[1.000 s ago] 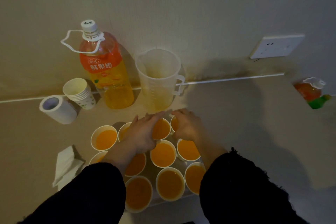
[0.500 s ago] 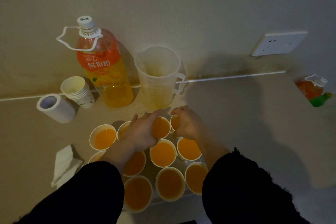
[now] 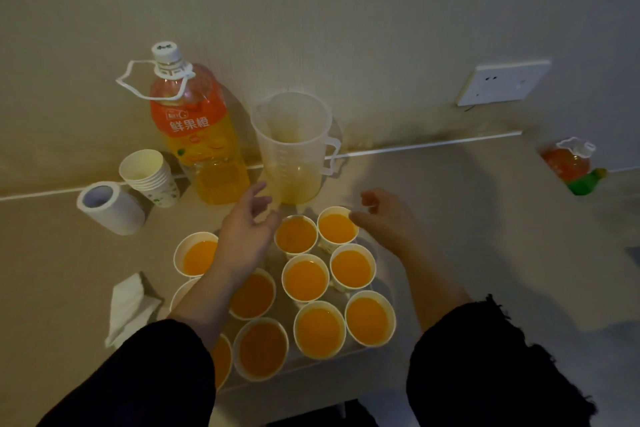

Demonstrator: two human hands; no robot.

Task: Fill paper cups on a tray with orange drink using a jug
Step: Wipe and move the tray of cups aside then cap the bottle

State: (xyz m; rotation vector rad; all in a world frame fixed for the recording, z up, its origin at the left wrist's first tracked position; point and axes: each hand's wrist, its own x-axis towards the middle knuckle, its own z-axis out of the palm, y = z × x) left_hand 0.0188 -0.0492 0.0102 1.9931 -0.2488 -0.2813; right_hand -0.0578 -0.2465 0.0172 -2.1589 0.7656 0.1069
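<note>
Several white paper cups [image 3: 305,281] full of orange drink stand close together on a pale tray [image 3: 311,369] in front of me. A clear plastic jug [image 3: 292,149] with only a little drink at its bottom stands upright behind them against the wall. My left hand [image 3: 244,236] hovers over the left cups, fingers spread, holding nothing. My right hand [image 3: 384,215] hangs beside the far right cup [image 3: 337,227], fingers loosely curled and apart from it. Parts of the left cups are hidden under my left arm.
A large orange drink bottle [image 3: 194,135] stands left of the jug. A stack of empty cups [image 3: 149,177], a tape roll [image 3: 109,208] and a folded tissue [image 3: 130,305] lie at the left. A wall socket [image 3: 502,83] and a small orange bottle [image 3: 571,163] are at the right.
Both hands have let go of the back-row cups and lifted apart, the left to the left and the right to the right, fingers now open.
</note>
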